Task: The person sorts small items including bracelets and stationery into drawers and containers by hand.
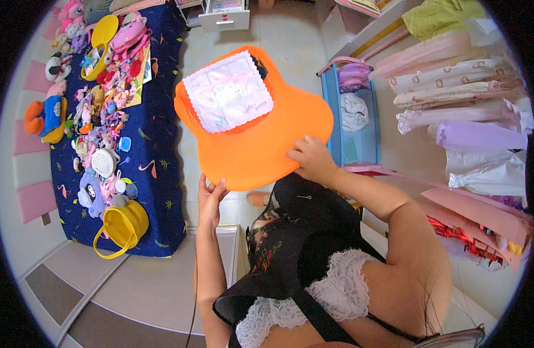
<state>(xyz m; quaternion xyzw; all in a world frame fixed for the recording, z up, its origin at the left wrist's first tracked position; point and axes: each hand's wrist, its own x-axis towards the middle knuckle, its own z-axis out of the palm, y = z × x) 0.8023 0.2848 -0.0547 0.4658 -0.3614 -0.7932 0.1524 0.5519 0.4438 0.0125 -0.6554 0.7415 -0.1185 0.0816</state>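
Note:
A bright orange sun hat [254, 152] with a wide brim is held up in front of my body. Across its crown opening lies a pale lilac, scallop-edged cloth square [232, 93], printed with a small picture and writing. My left hand [211, 198] pinches the near left edge of the brim. On the right side of the brim, my right hand [312, 158] grips the edge, fingers on top. Whatever lies beneath the cloth inside the hat is hidden, apart from a dark strip at its upper right corner.
To the left, a bed [162, 130] with a navy sheet carries several soft toys, a yellow basket [125, 226] and a pink bag [130, 35]. An open white drawer [225, 19] juts out ahead. On the right stand a blue bin [371, 130] and hanging clothes [462, 113].

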